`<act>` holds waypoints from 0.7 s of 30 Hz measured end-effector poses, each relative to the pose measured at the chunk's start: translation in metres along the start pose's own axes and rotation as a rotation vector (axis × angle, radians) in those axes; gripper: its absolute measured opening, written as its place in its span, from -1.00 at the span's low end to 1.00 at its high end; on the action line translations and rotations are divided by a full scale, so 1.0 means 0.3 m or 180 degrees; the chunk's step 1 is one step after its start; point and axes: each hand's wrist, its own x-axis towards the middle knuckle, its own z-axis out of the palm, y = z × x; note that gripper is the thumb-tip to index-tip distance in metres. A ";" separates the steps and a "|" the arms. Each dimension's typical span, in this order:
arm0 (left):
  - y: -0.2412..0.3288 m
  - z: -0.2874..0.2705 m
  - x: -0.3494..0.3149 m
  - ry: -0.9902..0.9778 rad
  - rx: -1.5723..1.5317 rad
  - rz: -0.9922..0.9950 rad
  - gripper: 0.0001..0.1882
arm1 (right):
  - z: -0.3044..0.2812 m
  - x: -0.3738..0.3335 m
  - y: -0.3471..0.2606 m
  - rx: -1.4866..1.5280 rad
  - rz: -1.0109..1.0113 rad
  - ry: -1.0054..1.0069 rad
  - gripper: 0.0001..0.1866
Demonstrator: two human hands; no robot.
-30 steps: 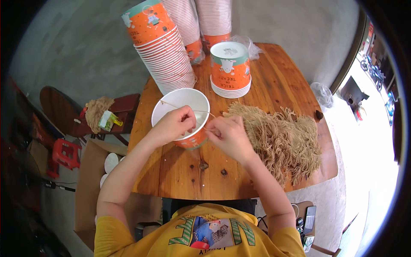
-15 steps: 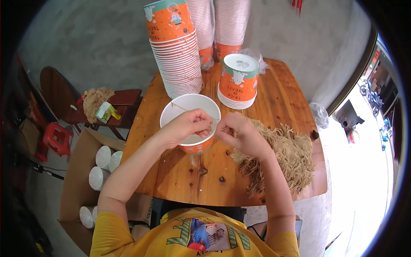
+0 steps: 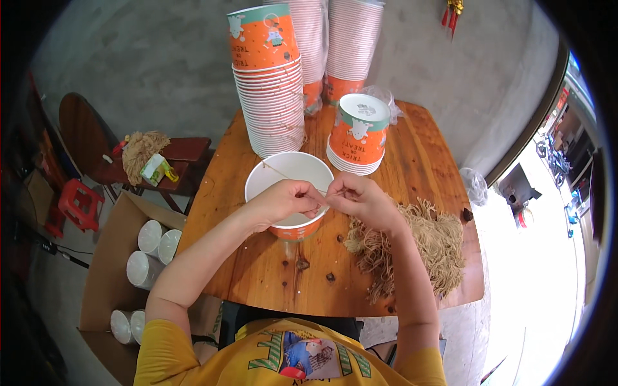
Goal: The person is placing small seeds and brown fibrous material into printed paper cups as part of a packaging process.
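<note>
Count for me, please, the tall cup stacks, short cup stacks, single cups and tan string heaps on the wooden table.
Tall cup stacks: 3
Short cup stack: 1
Single cup: 1
Tan string heap: 1
Total: 6

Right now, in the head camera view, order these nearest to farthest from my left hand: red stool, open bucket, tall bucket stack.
1. Open bucket, directly under your left hand.
2. Tall bucket stack, just beyond the open bucket.
3. Red stool, far off to the left.
</note>
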 end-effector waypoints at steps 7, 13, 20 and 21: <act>-0.012 0.008 0.028 0.0024 -0.0052 -0.0033 -0.87 | 0.000 0.010 0.001 -0.0302 -0.0585 -0.0124 -0.94; -0.005 0.036 0.029 -0.0032 -0.0095 0.0076 -0.89 | -0.002 0.056 0.008 -0.0380 -0.0483 -0.0012 -0.89; -0.012 0.018 0.031 -0.0178 -0.0307 -0.0030 -0.91 | 0.014 0.056 0.014 -0.0615 -0.0014 0.0313 -0.87; -0.015 0.014 0.034 -0.0214 -0.0349 -0.0038 -0.89 | 0.019 0.053 0.012 -0.0682 -0.0062 0.0405 -0.88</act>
